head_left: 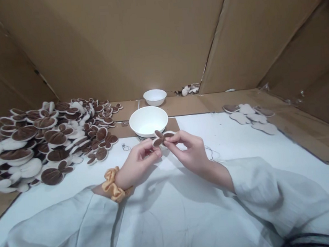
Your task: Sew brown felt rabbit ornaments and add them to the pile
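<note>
Between my hands is a small brown-and-white fabric patch (158, 139) with rounded lobes, brown on top with a pale edge. My left hand (141, 156) is closed, its thumb and fingers pinching at the patch's left end. From the other side my right hand (190, 151) grips the patch between thumb and forefinger. Fingers cover part of the patch, and I cannot make out any needle or thread in them. Just beyond the hands stands a white bowl (148, 121). A yellow scrunchie (114, 185) circles my left wrist.
A large heap of similar patches (53, 139) covers the left side. Several flat pieces (252, 116) lie at the right. Behind stand a smaller white bowl (155, 97) and a small pile of scraps (190, 89). Cardboard walls (128, 38) enclose the white table (211, 131).
</note>
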`<state>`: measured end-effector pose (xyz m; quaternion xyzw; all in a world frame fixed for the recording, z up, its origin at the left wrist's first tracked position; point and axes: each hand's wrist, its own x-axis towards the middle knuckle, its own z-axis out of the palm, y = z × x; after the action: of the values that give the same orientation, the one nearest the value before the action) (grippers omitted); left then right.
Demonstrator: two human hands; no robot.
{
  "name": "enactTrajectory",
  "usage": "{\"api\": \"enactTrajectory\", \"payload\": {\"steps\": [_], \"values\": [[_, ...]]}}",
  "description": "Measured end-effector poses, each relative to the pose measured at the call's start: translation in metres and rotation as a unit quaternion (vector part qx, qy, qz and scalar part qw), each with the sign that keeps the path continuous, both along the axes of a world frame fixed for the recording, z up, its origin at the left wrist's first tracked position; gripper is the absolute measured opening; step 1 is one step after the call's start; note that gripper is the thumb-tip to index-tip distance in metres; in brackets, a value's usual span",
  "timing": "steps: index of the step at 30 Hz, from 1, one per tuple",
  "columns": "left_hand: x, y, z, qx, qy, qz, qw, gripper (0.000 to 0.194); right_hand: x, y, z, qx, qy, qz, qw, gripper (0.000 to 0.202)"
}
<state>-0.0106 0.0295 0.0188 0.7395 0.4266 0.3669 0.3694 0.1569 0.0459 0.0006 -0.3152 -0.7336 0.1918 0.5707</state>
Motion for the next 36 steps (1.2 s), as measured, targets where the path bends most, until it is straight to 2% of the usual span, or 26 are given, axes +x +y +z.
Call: {"api": "enactTrajectory", "payload": {"steps": [3,7,9,10,13,15,17,19,20,22,25,28,33,36], "values": [[0.004,-0.013,-0.004,0.13,0.076,0.044,0.988,0.016,0.001,0.002,-0.002,-0.027,-0.03,-0.01,0.999,0.007],[-0.001,-0.015,-0.006,0.32,0.177,0.075,0.928,0.012,0.003,0.006,-0.006,-0.004,-0.111,0.037,0.993,0.009],[-0.005,-0.011,-0.003,0.362,0.221,0.067,0.903,0.015,0.004,0.007,-0.009,0.033,-0.154,0.079,0.984,0.011],[-0.007,-0.008,-0.001,0.361,0.234,0.058,0.901,0.017,0.004,0.007,-0.009,0.053,-0.172,0.099,0.979,0.012],[-0.012,0.0,0.012,0.269,0.23,0.025,0.935,0.021,0.004,0.007,-0.011,0.103,-0.198,0.147,0.964,0.014],[-0.016,0.005,0.02,0.141,0.187,-0.011,0.972,0.02,0.004,0.006,-0.01,0.13,-0.185,0.167,0.96,0.013],[-0.02,0.011,0.025,-0.033,0.109,-0.08,0.99,0.02,0.003,0.005,-0.008,0.155,-0.156,0.178,0.959,0.012],[-0.022,0.016,0.025,-0.194,0.011,-0.145,0.97,0.02,0.002,0.003,-0.005,0.175,-0.119,0.179,0.961,0.012],[-0.023,0.019,0.023,-0.248,-0.036,-0.163,0.954,0.02,0.001,0.002,-0.004,0.181,-0.099,0.176,0.963,0.012],[-0.021,0.022,0.018,-0.303,-0.114,-0.161,0.932,0.021,0.0,0.001,-0.003,0.184,-0.063,0.16,0.968,0.013],[-0.013,0.023,0.011,-0.32,-0.186,-0.13,0.92,0.018,0.001,0.001,-0.003,0.184,-0.022,0.112,0.976,0.015],[-0.003,0.022,0.007,-0.302,-0.204,-0.119,0.923,0.01,0.002,0.002,-0.002,0.193,-0.003,0.068,0.979,0.018],[0.011,0.019,0.005,-0.153,-0.217,-0.073,0.961,0.015,0.003,0.002,0.001,0.154,0.029,0.017,0.987,0.02],[0.017,0.013,0.005,-0.099,-0.184,-0.03,0.977,0.018,0.002,0.001,0.002,0.108,0.051,0.012,0.993,0.018]]}}
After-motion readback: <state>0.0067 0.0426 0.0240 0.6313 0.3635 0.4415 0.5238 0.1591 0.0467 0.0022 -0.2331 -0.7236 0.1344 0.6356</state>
